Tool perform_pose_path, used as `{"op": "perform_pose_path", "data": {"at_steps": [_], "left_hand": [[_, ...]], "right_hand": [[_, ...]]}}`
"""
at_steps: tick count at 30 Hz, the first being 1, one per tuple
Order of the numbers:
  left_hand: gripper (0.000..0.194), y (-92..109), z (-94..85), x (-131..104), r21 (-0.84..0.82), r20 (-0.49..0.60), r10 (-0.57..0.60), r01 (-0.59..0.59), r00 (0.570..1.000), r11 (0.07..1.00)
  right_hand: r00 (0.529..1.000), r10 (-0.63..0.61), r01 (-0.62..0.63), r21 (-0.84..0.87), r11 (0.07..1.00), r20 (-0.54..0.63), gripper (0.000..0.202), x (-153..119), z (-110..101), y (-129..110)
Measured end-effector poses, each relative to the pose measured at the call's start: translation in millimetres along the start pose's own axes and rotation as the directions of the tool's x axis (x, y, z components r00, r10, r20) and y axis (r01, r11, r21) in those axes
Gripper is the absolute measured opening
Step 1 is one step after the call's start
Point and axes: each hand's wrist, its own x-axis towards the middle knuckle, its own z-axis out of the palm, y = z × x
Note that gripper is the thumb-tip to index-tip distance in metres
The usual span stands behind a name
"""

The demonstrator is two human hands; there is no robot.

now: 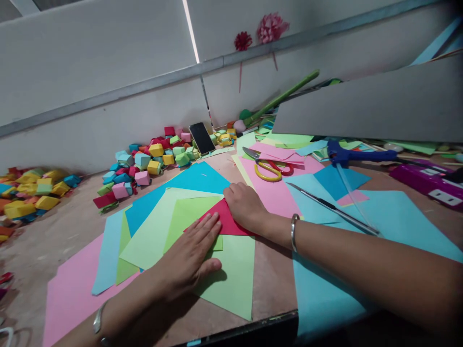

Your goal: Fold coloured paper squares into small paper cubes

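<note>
A folded red sheet of paper (228,222) lies on a stack of green sheets (233,270) in front of me. My left hand (193,250) rests on its left part, palm down, fingers stretched out and the thumb apart. Curled over its upper right edge, my right hand (244,205) has its fingers closed on the paper; the fingertips are partly hidden. Blue sheets (202,176) and pink sheets (75,284) spread out from under the green ones. Both wrists wear a silver bangle.
Yellow-handled scissors (268,171), a paper cutter (327,205), a blue glue gun (358,153) and a purple power strip (427,180) lie to the right. Heaps of small paper boxes (155,152) and a phone (201,138) are along the wall. Light-blue sheets (401,221) cover the right side.
</note>
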Motion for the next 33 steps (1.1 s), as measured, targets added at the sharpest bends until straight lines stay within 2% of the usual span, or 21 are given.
{"op": "perform_pose_path", "data": {"at_steps": [6,9,11,14,17,19,21,24,28,31,33], "left_hand": [[0.066,-26,-0.7,-40,0.172,0.0,-0.211,0.207,0.978,0.963],[0.064,-31,-4.6,-45,0.231,-0.069,-0.344,0.35,0.936,0.908],[0.065,-28,-8.5,-39,0.233,-0.11,-0.372,0.388,0.922,0.892],[0.068,-14,-14.0,-18,0.177,-0.108,-0.257,0.273,0.96,0.946],[0.073,-4,-13.6,3,0.078,-0.019,-0.124,0.125,0.992,0.989],[0.072,-5,-9.1,6,0.021,0.052,-0.085,0.084,0.995,0.996],[0.072,-12,-3.4,-2,0.001,0.057,-0.081,0.081,0.995,0.997],[0.071,-24,1.6,-26,0.027,0.006,-0.086,0.086,0.996,0.996],[0.07,-30,-2.1,-53,0.084,0.006,-0.128,0.127,0.992,0.988],[0.068,-29,-6.2,-57,0.115,-0.02,-0.14,0.141,0.99,0.983],[0.066,-29,-8.1,-52,0.129,-0.085,-0.146,0.156,0.986,0.979]], "right_hand": [[1.0,-0.012,0.012,0.003,1.0,-0.006,0.02,1,1,1],[1.0,-0.02,0.02,-0.003,1.0,-0.008,0.02,1,1,2],[1.0,-0.026,0.026,-0.007,1.0,-0.009,0.02,1,2,2],[1.0,-0.029,0.029,-0.016,0.999,-0.011,0.018,1,3,2],[0.999,-0.032,0.031,-0.023,0.999,-0.014,0.016,0,3,2],[0.999,-0.028,0.028,-0.025,0.999,-0.015,0.017,0,4,2],[1.0,-0.024,0.023,-0.022,0.999,-0.016,0.018,0,3,2],[1.0,-0.024,0.024,-0.005,1.0,-0.016,0.019,1,3,2],[1.0,-0.02,0.021,0.048,0.999,-0.014,0.022,0,2,2],[1.0,-0.013,0.016,0.123,0.992,-0.024,0.023,0,3,2],[0.999,-0.01,0.017,0.197,0.98,-0.037,0.021,0,2,5]]}}
